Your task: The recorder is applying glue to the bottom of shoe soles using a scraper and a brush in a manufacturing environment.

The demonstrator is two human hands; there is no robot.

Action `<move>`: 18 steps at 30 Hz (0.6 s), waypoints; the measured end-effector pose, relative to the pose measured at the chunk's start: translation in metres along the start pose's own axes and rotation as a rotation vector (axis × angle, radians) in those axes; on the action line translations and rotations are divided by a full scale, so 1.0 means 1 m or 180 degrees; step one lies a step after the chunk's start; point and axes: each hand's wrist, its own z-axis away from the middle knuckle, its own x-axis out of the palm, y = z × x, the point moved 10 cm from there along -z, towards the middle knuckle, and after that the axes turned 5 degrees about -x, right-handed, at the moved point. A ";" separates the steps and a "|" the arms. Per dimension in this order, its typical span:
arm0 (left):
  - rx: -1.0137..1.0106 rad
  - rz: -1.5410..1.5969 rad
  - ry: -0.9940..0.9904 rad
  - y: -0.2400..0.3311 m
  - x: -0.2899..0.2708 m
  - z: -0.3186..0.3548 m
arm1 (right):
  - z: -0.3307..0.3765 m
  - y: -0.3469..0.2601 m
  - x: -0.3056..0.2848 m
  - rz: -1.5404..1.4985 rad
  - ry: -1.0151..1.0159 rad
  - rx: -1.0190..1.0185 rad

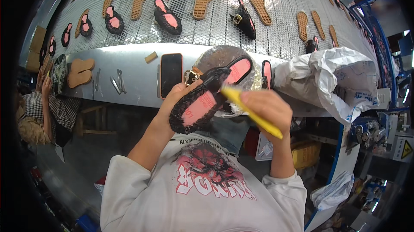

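My left hand (173,99) grips a black shoe upper (199,108) with a gold buckle, its pink underside turned up and its toe toward me. My right hand (271,110) is closed round a yellow-handled brush (265,125). The pale brush tip, blurred, is at the middle of the shoe's underside; I cannot tell whether it touches. Just behind the shoe stands a round plastic-wrapped pot (213,62) with a brown crusted surface, partly hidden by the shoe.
A phone (171,74), metal tools (117,83) and tan soles (80,71) lie on the bench to the left. A white plastic sack (319,74) stands right. Beyond, a perforated conveyor (185,38) carries black uppers (168,18) and brown soles (204,3). Another person (45,107) works at far left.
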 end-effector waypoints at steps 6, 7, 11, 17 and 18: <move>-0.0045 -0.0235 0.0317 -0.003 -0.038 0.009 | -0.006 -0.006 0.023 0.0183 0.0195 -0.0013; -0.0089 -0.0143 0.0327 0.000 -0.051 0.009 | -0.009 -0.013 0.038 -0.0168 0.0077 -0.0063; 0.0508 0.1170 -0.0496 0.054 -0.090 0.054 | -0.027 -0.027 0.098 -0.1363 -0.0849 0.0385; 0.2055 0.0987 0.0322 0.116 -0.183 0.147 | -0.111 -0.007 0.189 -0.0605 -0.1182 -0.0094; 0.2146 0.1075 0.0273 0.117 -0.190 0.157 | -0.122 -0.004 0.216 -0.0659 -0.1243 -0.0103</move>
